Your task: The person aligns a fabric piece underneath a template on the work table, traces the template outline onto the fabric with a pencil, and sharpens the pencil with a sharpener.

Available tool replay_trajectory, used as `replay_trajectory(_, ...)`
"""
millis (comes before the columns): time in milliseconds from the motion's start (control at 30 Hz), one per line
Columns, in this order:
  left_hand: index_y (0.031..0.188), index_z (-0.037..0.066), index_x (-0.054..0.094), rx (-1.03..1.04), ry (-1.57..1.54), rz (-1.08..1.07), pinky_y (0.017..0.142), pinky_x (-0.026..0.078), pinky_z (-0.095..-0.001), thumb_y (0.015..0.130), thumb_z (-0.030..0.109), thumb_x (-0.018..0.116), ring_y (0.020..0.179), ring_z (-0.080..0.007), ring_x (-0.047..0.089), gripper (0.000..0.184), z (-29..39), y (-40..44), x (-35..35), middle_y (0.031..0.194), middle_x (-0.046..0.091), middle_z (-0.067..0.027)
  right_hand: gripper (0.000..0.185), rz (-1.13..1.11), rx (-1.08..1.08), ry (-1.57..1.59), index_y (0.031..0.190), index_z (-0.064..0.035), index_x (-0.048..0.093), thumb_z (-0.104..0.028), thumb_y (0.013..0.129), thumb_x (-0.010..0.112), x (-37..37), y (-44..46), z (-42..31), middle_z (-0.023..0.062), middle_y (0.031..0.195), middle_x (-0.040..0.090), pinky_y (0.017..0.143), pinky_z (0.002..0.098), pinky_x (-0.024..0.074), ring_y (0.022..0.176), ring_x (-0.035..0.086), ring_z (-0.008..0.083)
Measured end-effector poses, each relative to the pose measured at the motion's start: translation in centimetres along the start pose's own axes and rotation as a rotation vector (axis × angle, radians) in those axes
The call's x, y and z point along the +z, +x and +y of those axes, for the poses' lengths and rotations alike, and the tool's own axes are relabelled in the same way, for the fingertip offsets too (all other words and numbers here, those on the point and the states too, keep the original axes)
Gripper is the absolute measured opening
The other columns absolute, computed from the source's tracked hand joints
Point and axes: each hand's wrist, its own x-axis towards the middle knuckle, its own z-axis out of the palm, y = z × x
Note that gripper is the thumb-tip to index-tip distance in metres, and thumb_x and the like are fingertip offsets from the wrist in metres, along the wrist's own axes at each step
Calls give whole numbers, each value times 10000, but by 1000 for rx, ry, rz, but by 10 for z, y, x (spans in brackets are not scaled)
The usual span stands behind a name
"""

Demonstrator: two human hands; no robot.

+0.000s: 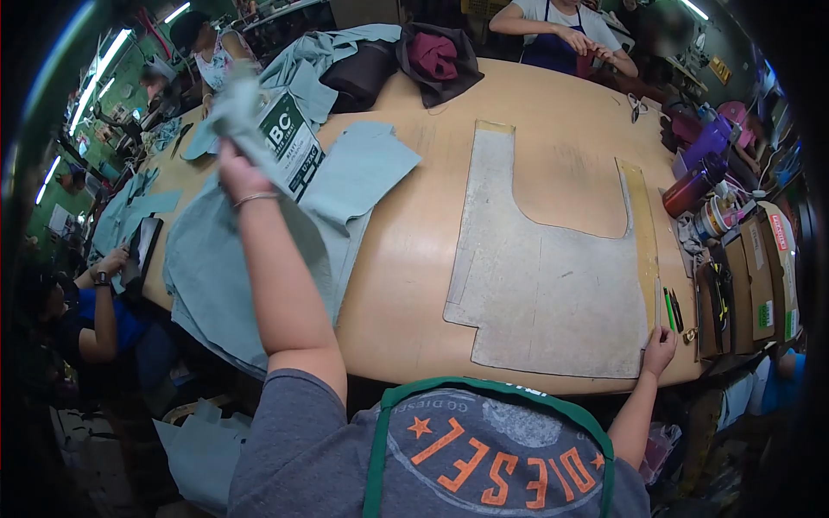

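My left hand [243, 173] is raised over the left of the table, its fingers closed round a bunched piece of light green cloth [237, 112] that is blurred at its top. Below and beside it lie more light green cloth pieces [203, 259] and a dark green and white ABC packet [294, 142]. My right hand [659, 350] rests at the table's near right edge, pinching a thin, pale stick-like tool [657, 302]. It is beside the lower right corner of a large grey pattern piece [553, 293], which has yellowish strips along its edges.
Pens [670, 309] lie right of my right hand. Boxes [760, 276], a tumbler [691, 186] and a tape roll line the right edge. Dark and maroon cloth [436, 60] is at the back. Co-workers sit at the far side and left; scissors [637, 107] lie back right.
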Motion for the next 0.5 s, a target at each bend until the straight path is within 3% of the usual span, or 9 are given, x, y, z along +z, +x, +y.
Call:
replay_trajectory(67,1004,23,514,238,79,109,803,438,-288,872,294,461,893,-194,549,306,39,-7,-8,1011,558,-95,175,-23,5,-10,775,31,542,-142,793,558,0,2,-2,118,761,511,663,325,410,705,501,234)
replay_trajectory(133,943,48,520,487,235,187,763,441,-281,852,212,518,840,-170,543,187,62,-38,1,935,564,-73,178,-41,22,-22,776,28,547,-149,797,554,-2,1,-8,117,770,510,675,326,406,721,498,232)
replay_trajectory(200,904,51,523,542,433,-79,676,443,-252,850,191,525,776,-116,524,150,68,-47,-23,853,559,-41,157,36,-128,-143,794,23,549,-133,793,560,-3,-4,-15,118,804,518,700,326,404,762,499,235)
replay_trajectory(267,854,70,521,562,587,-132,576,416,-205,853,171,523,685,-65,497,102,55,-87,-12,765,539,4,136,85,-280,-132,815,18,550,-112,783,570,-1,0,-38,120,841,525,729,327,401,804,499,240)
replay_trajectory(333,821,79,504,314,673,-218,499,373,-169,863,154,509,577,-26,453,87,39,-137,-1,676,485,49,126,82,-432,37,840,13,550,-86,768,584,13,-9,-114,123,881,532,761,331,399,849,497,246)
replay_trajectory(400,839,62,492,295,724,-432,541,409,-184,838,71,530,628,-42,485,39,14,-164,-4,696,502,18,213,-250,-504,428,899,5,539,-41,710,626,31,-29,-214,125,920,535,816,335,388,898,497,266)
replay_trajectory(433,859,31,497,317,683,-503,574,432,-203,812,20,544,662,-73,515,66,4,-180,-1,723,527,-14,330,-465,-596,507,968,-6,520,-70,676,660,33,-44,-266,132,964,518,824,343,388,924,488,268)
replay_trajectory(467,887,-3,505,409,797,-561,585,446,-227,790,-4,548,684,-93,528,106,-9,-189,-4,738,541,-50,525,-682,-680,545,1113,-61,458,-161,653,692,43,-58,-295,92,1077,484,799,320,381,986,474,215)
replay_trajectory(500,969,-4,488,285,675,-629,685,434,-198,806,-11,523,767,-75,522,167,-17,-201,-6,798,533,-6,661,-838,-677,656,1142,-19,423,-198,592,742,51,-72,-330,152,1069,469,858,355,373,971,466,266)
